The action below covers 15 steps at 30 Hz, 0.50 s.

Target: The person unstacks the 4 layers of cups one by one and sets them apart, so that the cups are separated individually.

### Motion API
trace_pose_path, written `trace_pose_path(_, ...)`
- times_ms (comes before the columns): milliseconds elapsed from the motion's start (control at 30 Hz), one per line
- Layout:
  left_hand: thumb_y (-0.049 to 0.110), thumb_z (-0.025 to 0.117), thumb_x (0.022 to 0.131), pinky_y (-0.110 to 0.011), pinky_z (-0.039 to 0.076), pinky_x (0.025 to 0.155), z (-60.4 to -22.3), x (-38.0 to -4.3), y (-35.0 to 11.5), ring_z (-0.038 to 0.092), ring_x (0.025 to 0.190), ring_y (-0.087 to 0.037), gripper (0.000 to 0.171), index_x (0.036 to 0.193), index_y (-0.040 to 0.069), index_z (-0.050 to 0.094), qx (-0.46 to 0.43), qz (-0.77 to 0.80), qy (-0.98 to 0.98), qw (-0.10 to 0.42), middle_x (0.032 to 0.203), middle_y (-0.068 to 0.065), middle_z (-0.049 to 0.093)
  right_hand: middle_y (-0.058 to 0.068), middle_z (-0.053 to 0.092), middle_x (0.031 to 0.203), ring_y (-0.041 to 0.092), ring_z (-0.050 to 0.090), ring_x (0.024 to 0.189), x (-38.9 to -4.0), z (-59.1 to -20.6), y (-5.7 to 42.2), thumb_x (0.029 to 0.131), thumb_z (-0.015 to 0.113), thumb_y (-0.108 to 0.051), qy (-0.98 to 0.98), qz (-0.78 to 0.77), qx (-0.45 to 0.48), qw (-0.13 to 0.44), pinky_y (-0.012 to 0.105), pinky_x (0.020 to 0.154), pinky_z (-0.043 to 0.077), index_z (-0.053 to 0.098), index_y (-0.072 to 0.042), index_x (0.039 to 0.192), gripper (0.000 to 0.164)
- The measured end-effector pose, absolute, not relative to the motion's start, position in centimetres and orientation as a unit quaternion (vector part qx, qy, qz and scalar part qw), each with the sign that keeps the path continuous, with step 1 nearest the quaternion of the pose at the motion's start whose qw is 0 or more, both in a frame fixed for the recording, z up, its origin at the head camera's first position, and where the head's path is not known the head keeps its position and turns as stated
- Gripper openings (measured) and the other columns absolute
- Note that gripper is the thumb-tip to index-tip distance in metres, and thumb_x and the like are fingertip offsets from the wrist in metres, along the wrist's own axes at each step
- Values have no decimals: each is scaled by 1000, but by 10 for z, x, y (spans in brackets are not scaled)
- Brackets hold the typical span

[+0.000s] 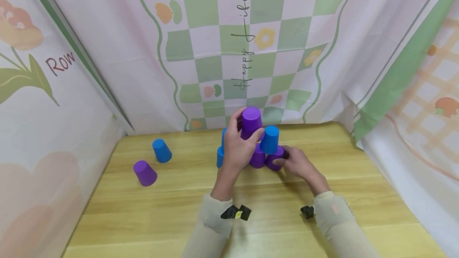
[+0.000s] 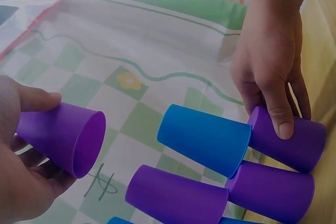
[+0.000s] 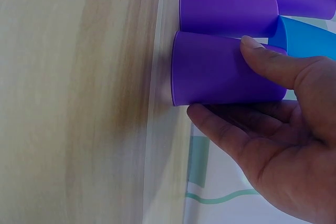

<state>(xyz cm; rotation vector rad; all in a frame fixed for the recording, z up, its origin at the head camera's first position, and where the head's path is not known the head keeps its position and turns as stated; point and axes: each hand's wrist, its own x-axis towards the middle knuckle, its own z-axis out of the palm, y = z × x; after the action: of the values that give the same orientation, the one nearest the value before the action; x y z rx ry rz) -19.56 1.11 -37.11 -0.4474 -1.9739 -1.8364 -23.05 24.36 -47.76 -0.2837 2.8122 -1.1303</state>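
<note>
My left hand (image 1: pixel 238 148) holds an upside-down purple cup (image 1: pixel 252 118) in the air above a stack of upside-down cups. In the left wrist view this lifted cup (image 2: pixel 63 135) is apart from the others, its open rim facing the stack. At the right end of the bottom row, my right hand (image 1: pixel 299 164) grips a purple cup (image 3: pixel 226 69) between thumb and fingers. Beside that stands another purple cup (image 3: pixel 228 11). A blue cup (image 2: pixel 205 139) and a purple cup (image 2: pixel 176 195) form part of the row above. My left hand partly hides the blue cups (image 1: pixel 220 157) at the left.
Away to the left on the wooden table (image 1: pixel 172 218), a blue cup (image 1: pixel 162 151) and a purple cup (image 1: pixel 145 173) stand upside down, apart from each other. A patterned curtain (image 1: pixel 201 67) hangs close behind the stack, and more cloth (image 1: pixel 64 130) borders the table's left side.
</note>
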Motion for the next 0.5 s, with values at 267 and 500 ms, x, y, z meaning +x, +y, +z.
trace_pose_path(267,4,81,90,-47,58,105,-372,-193,2,65,125,-25,67,149,15,51,-142,-674,-696,205,139,-8,65,23,74,119,37,70,110,-231,-479,244,98,74,-21,924,-368,-95,46,56,96,58,66,3,131,42)
trace_pose_path(500,6,81,91,-48,56,108,-372,-190,-9,64,128,-26,64,148,16,51,-131,-673,-694,222,140,-8,64,23,74,121,38,70,111,-231,-480,244,98,74,-23,925,-366,-91,50,56,97,59,65,2,135,45)
